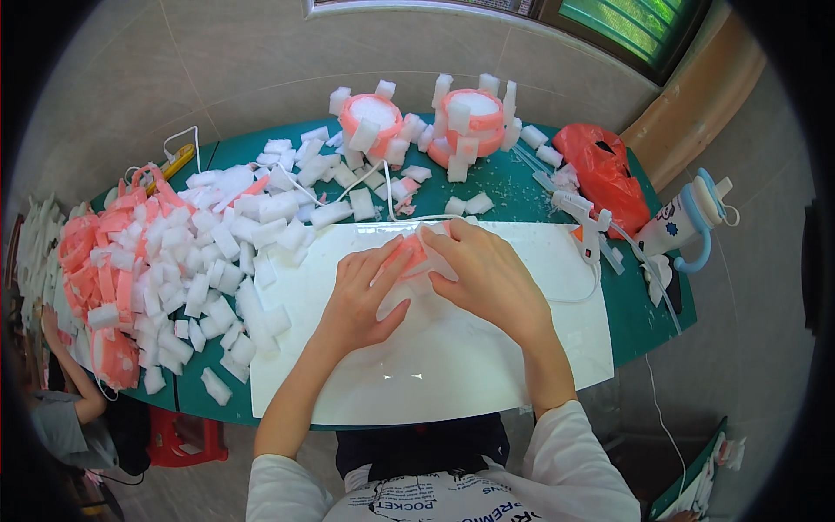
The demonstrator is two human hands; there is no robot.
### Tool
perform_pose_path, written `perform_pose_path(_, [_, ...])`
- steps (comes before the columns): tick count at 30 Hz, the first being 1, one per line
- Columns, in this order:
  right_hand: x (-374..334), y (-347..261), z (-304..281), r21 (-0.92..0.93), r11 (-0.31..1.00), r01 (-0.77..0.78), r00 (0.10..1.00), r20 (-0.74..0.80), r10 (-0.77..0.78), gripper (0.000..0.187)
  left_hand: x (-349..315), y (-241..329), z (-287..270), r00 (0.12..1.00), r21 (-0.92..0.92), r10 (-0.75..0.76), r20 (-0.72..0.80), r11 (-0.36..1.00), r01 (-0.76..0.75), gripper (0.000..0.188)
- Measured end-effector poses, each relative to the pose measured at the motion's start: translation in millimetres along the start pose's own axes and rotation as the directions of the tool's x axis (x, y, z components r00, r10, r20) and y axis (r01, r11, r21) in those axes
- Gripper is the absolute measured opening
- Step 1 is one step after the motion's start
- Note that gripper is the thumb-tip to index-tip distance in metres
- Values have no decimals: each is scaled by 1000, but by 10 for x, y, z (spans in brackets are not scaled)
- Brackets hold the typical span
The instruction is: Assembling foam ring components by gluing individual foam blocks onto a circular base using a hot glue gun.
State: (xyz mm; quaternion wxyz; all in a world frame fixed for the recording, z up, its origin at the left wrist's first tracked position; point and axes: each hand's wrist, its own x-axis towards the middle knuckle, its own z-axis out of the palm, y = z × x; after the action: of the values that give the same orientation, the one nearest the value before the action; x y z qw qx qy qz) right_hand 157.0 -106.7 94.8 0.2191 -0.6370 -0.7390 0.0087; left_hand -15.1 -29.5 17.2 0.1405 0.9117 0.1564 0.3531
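Observation:
Over the white board (435,374), both hands meet at a small pink piece (416,258) with white foam about it. My left hand (365,291) lies along its left side, fingertips on it and thumb held apart. From the other side, my right hand (483,274) closes its fingers on the same piece, by a white bit at the top. My fingers hide much of its shape. Just beyond the board stand two pink ring-shaped pieces, a left one (370,109) and a taller right one (474,130), with white foam blocks stuck round them.
White foam blocks (226,226) heap at left, beside pink strips (96,239). A glue gun (584,222) with a cord, translucent glue sticks (532,165), a red plastic bag (600,170) and a handled tumbler (687,213) occupy the right. Another person's arm (74,374) shows far left.

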Motion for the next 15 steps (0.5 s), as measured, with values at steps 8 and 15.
perform_pose_path(8, [0,-19,9,-11,1000,-20,1000,11,20,40,-5,0,0,1000,-16,-13,-15,1000,12,65])
perform_pose_path(15, [-5,-7,8,-9,1000,14,1000,11,-14,42,1,3,-7,1000,-12,-6,-15,1000,6,65])
